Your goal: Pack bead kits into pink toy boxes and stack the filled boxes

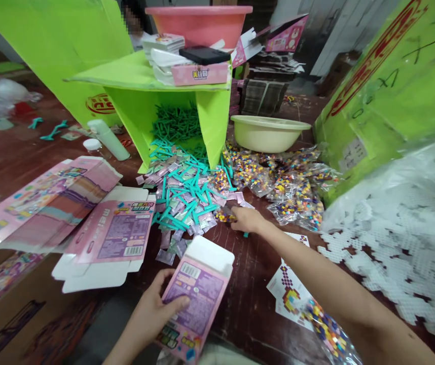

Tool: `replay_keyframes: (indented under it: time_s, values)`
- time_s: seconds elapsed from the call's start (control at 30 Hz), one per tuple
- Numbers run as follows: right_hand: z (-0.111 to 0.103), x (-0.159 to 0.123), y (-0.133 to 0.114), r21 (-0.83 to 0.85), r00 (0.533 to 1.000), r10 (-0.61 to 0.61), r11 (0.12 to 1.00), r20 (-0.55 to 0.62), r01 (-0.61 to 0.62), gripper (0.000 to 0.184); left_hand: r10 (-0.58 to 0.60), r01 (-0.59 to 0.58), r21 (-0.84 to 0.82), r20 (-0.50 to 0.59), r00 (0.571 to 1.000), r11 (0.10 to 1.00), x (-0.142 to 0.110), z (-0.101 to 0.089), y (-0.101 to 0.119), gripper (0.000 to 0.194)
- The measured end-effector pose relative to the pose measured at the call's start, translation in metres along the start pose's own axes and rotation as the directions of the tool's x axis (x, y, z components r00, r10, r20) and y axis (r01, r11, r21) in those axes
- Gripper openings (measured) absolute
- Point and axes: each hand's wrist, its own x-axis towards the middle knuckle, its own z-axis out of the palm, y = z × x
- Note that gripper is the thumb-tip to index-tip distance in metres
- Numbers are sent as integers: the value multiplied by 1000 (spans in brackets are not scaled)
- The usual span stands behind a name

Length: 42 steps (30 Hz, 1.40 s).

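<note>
My left hand (156, 309) grips a pink and purple printed carton (194, 299), its white flap standing up at the top end. My right hand (247, 219) reaches to the near right edge of a pile of teal plastic sticks (190, 195) and small flat sachets (166, 257). Its fingers are closed, and what lies between them is blurred. A few coloured beads show just by the fingertips, and a teal tip peeks out beneath the hand. Below my right forearm lie printed pattern sheets (284, 289) and a clear bag of coloured beads (329, 329).
Flattened cartons (122, 233) lie at left. A green bin (213, 121) spills teal sticks; a pink tray (202, 74) with a phone rests on top. Bead bags (293, 187), a cream basin (270, 134) and white pegboards (385, 263) stand right. Someone is partly visible behind.
</note>
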Motion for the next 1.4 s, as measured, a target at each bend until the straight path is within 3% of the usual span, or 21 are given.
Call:
replay_keyframes:
  time_s: [0.17,0.27,0.33,0.4,0.43,0.5,0.57,0.63,0.73,0.8,0.83,0.87,0.93,1.0,1.07,1.13,1.2,1.3,1.33,1.4]
  values:
    - [-40,-52,4,94,982,-180,978,-58,185,25,-22,20,-61,-33,999,998,8,7,12,61]
    - [-66,-80,-12,-13,948,-311,950,73,313,21,25,-21,-96,34,999,995,16,28,28,60]
    - [-74,-92,-30,-188,945,-236,941,226,280,20,61,-50,-120,85,995,991,21,45,38,61]
    - [-75,-100,-45,-311,952,-112,929,284,202,25,90,-77,-120,108,990,990,25,59,45,60]
    - [-75,-102,-50,-325,956,-94,927,279,186,33,101,-89,-112,109,989,990,26,64,46,59]
    - [-76,-105,-52,-254,957,-181,938,228,238,50,117,-105,-108,112,987,989,29,70,44,58]
    - [-76,-106,-48,-122,931,-337,927,140,354,44,125,-105,-143,133,983,984,30,73,38,61]
    - [-74,-105,-46,-13,879,-473,880,63,474,24,131,-98,-210,149,980,973,29,76,31,65]
    - [-63,-103,-47,70,743,-669,740,-22,669,20,137,-89,-322,130,982,943,27,77,24,69]
    - [-56,-99,-44,137,612,-757,597,-229,790,16,124,-94,-381,56,991,920,27,70,18,70]
    - [-53,-95,-40,167,583,-717,567,-382,807,16,105,-96,-401,0,995,911,27,64,15,70]
    - [-50,-89,-34,200,598,-612,594,-517,780,19,73,-92,-414,-61,995,906,28,57,10,68]
    - [-40,-72,-20,293,744,-310,777,-592,557,24,1,-90,-434,-202,979,896,30,41,0,62]
    - [-23,-52,-11,333,887,-40,918,-460,214,28,-43,-98,-438,-300,953,894,32,32,-8,56]
    - [4,-35,-13,300,953,83,954,-292,9,38,-31,-119,-412,-340,940,903,30,33,-10,54]
    - [32,-25,-21,292,967,103,956,-231,-32,40,10,-129,-363,-313,950,923,25,41,-6,50]
    - [55,-24,-28,286,971,78,958,-225,-11,28,65,-150,-295,-280,958,944,19,48,2,47]
    - [69,-39,-19,291,963,-3,953,-269,84,10,240,-266,-106,-206,949,958,14,47,11,43]
    - [68,-49,-10,292,958,-18,951,-287,105,12,334,-346,-45,-174,926,937,14,44,11,40]
    - [59,-79,12,323,914,-24,932,-405,167,18,527,-530,1,-113,842,848,15,38,9,37]
